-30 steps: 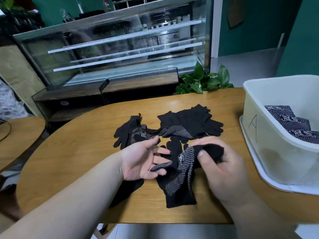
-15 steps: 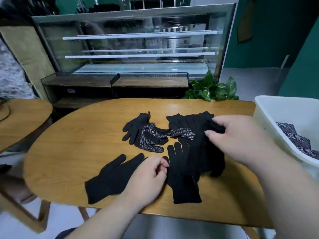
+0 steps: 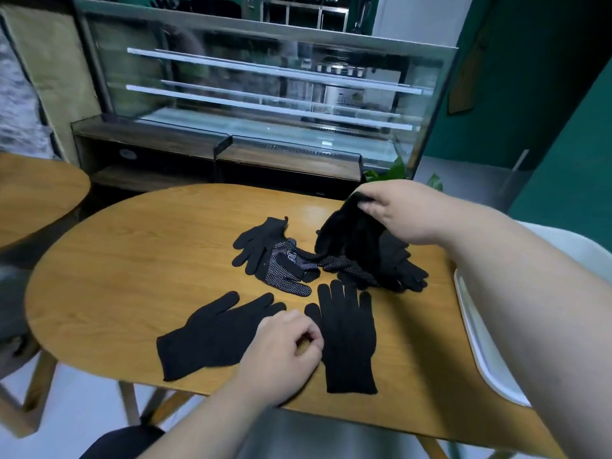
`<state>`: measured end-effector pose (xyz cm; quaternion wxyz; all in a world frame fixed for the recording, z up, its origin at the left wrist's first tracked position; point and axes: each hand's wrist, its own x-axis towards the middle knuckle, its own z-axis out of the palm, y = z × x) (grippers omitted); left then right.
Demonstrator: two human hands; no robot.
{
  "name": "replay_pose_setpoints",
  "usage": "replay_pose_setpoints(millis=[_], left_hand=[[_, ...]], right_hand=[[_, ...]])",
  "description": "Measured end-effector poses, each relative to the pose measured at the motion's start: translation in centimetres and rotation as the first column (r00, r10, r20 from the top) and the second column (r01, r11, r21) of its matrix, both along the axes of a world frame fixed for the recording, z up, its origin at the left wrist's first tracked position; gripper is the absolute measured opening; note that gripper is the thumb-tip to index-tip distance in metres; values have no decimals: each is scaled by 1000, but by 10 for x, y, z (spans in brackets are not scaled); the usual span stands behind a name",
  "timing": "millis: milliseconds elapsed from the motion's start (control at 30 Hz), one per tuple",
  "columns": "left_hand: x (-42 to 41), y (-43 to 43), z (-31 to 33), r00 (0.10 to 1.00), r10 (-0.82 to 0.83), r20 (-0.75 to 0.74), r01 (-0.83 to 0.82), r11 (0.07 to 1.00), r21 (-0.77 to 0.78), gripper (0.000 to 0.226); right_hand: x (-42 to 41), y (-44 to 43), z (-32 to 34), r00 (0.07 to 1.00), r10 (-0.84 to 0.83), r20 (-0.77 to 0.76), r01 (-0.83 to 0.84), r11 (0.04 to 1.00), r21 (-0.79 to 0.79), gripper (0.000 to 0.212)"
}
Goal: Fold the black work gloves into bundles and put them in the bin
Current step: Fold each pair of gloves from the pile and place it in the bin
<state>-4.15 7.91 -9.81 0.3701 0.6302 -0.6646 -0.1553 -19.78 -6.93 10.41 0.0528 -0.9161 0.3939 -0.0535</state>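
Observation:
Two black gloves lie flat near the table's front edge: one (image 3: 212,336) angled to the left, one (image 3: 347,336) pointing away from me. My left hand (image 3: 281,356) rests between them, fingers curled, its thumb side touching the left glove. My right hand (image 3: 404,210) pinches the cuff of a black glove (image 3: 347,233) and holds it up over the loose pile of gloves (image 3: 397,270). More gloves, one with a white-dotted palm (image 3: 284,273), lie at mid-table. The white bin (image 3: 569,246) shows only as a rim behind my right forearm.
The wooden oval table (image 3: 116,276) carries everything. A white lid or tray (image 3: 480,352) lies under the bin at the right edge. A glass display case (image 3: 265,94) stands behind the table, a green plant (image 3: 394,170) beside it, and a second wooden table (image 3: 33,190) at left.
My right hand rose and moved back, lifting a glove by its cuff from the pile. My left hand stayed by the flat gloves. The view swung left, hiding most of the bin.

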Motion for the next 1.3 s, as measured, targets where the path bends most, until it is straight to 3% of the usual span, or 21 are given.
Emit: replay_pose_setpoints(millis=[167, 400, 600, 667, 767, 833, 967, 1300], left_hand=[[3, -3, -1, 994, 26, -111, -29, 999, -27, 15], [12, -7, 0, 961, 77, -264, -84, 996, -17, 19], [16, -6, 3, 943, 76, -325, -94, 995, -41, 26], [17, -5, 3, 952, 69, -299, -86, 995, -41, 23], [19, -5, 0, 995, 12, -95, -14, 1000, -18, 13], [18, -3, -2, 999, -41, 27, 41, 999, -1, 7], [13, 0, -8, 986, -64, 156, 64, 998, 5, 14], [12, 2, -10, 967, -159, 200, 160, 987, 15, 38]], right_hand=[[10, -9, -5, 999, -33, 15, 34, 998, -50, 16], [13, -19, 0, 975, -114, 190, 124, 992, -38, 15], [0, 20, -35, 999, -30, 45, 37, 987, -158, 22], [-13, 43, -75, 1000, 30, -7, -31, 990, -138, 23], [-32, 78, -139, 998, 49, -37, -51, 997, -56, 34], [-44, 95, -175, 999, 2, 42, -3, 1000, 12, 38], [-52, 112, -208, 961, -84, 264, 107, 992, -72, 31], [-53, 119, -214, 926, -91, 367, 163, 972, -171, 23]])
